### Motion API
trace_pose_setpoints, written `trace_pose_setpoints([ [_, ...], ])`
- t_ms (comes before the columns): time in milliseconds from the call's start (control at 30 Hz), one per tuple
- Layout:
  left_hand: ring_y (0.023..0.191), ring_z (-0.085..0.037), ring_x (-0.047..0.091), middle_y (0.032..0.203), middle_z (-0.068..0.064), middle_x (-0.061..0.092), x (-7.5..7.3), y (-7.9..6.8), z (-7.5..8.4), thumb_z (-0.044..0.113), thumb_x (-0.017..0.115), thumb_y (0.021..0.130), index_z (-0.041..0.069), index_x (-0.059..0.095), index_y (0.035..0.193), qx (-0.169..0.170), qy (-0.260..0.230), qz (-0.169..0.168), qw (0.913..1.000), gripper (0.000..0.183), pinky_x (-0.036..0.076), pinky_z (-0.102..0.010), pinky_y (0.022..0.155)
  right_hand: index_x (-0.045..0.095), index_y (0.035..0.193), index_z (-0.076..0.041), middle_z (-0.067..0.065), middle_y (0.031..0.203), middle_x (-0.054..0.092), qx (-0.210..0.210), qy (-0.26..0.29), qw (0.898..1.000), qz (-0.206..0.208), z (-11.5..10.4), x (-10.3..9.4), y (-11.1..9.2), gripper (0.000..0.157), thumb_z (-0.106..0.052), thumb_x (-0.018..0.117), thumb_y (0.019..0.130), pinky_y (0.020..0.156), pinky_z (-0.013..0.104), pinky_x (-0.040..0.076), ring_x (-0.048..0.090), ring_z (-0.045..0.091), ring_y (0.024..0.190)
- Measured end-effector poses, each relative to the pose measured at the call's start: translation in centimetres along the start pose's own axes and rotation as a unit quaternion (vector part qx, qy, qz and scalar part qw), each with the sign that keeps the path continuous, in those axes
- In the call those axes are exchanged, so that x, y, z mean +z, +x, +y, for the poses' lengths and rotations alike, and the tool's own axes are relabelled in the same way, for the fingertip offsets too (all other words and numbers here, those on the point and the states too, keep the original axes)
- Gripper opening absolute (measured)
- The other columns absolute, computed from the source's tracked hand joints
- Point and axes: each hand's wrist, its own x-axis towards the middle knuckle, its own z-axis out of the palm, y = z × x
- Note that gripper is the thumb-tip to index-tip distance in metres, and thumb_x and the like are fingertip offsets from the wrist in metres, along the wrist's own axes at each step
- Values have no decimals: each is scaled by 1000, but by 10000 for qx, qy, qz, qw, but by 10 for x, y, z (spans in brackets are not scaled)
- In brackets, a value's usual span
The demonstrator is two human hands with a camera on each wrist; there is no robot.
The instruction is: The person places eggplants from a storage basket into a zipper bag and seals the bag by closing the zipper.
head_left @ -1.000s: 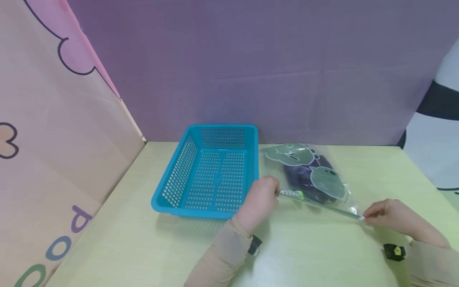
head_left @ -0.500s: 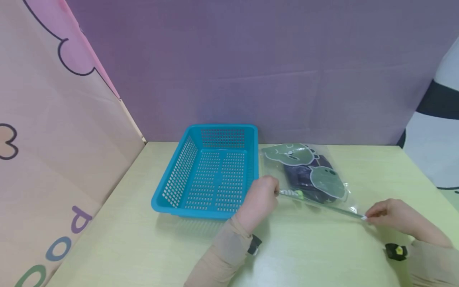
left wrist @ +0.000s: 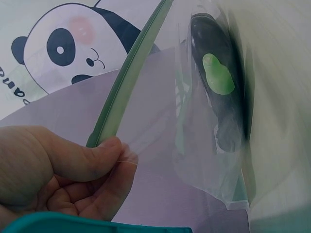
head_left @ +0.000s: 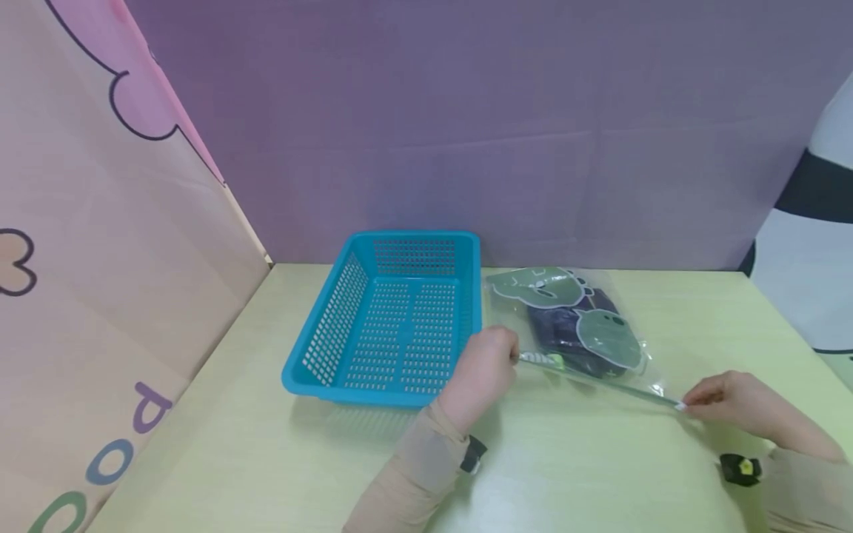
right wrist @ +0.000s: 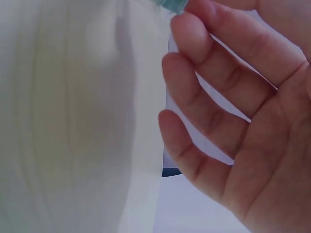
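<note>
A clear zip bag [head_left: 608, 339] with green cartoon prints and a dark purple thing inside lies on the table, right of the blue basket. My left hand [head_left: 485, 364] pinches the near left corner of its zip edge between thumb and forefinger, as the left wrist view shows. At the opposite end of that edge, my right hand [head_left: 736, 402] pinches a small whitish piece [head_left: 680, 406] with its fingertips. The green zip strip [left wrist: 129, 75] runs straight between the two hands. In the right wrist view the other fingers [right wrist: 187, 97] are loosely bent, and only a teal bit [right wrist: 172, 5] shows at the fingertips.
The blue perforated basket [head_left: 381, 397] stands left of the bag, its right side close to my left hand and forearm. A purple cloth backdrop [head_left: 426, 148] rises behind the table [head_left: 600, 474]. Printed cloth panels [head_left: 100, 244] stand at the sides.
My right hand has slid slightly to the right along with the whitish piece at its fingertips. The left hand, the basket and the body of the bag stay put.
</note>
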Motion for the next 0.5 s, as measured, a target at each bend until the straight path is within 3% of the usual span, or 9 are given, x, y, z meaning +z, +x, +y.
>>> trace_pose_setpoints([
  [233,69,-14,60,79,-3,67,-1,0,-1,-14,61,65,6,66,76,-108,-132,-61,9998,23,46,-16,58,72,84,-12,-6,80,71,-162,6,9997,196,0,3,-1,13,-23,72,77,64,16,46,50,-15,72],
  [500,65,-11,56,76,-2,65,3,1,-1,-13,61,66,7,65,75,-108,9,-222,9997,21,44,-15,55,72,85,-14,-5,83,71,8,59,9999,-161,2,3,0,16,-27,72,77,65,17,42,50,-13,72],
])
